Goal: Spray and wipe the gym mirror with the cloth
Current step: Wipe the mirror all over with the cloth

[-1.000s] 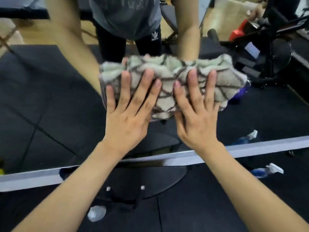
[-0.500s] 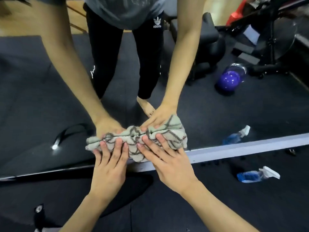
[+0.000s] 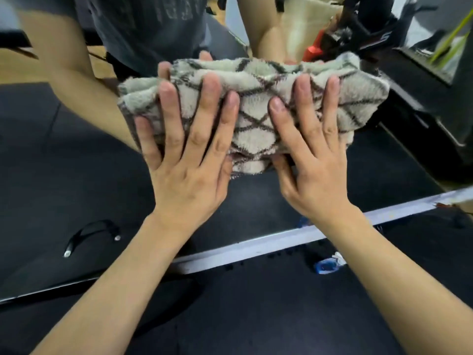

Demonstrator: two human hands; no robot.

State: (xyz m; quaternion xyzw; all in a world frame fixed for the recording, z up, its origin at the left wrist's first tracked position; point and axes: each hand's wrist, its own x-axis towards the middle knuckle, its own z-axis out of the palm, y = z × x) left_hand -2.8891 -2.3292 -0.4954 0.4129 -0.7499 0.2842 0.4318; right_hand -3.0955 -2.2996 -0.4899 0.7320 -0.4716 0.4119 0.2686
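Note:
A bunched pale-green cloth [image 3: 258, 124] with dark criss-cross lines is pressed flat against the gym mirror [image 3: 64, 149]. My left hand [image 3: 189, 160] lies on its left half with straight, spread fingers. My right hand [image 3: 312, 160] presses the right half the same way, thumb at the cloth's lower edge. The mirror shows my reflected arms and fingertips behind the cloth. The blue spray bottle [image 3: 329, 265] lies on the floor under my right forearm, mostly hidden.
The mirror's pale bottom frame [image 3: 256, 248] runs diagonally across the dark rubber floor [image 3: 256, 316]. A black strap with metal ends [image 3: 92, 234] appears in the mirror at lower left. Gym machines and a red object [image 3: 314, 49] are reflected at upper right.
Both hands slid the cloth down to the mirror's bottom frame half a second ago, then back up the glass to its present higher spot. The spray bottle has not moved.

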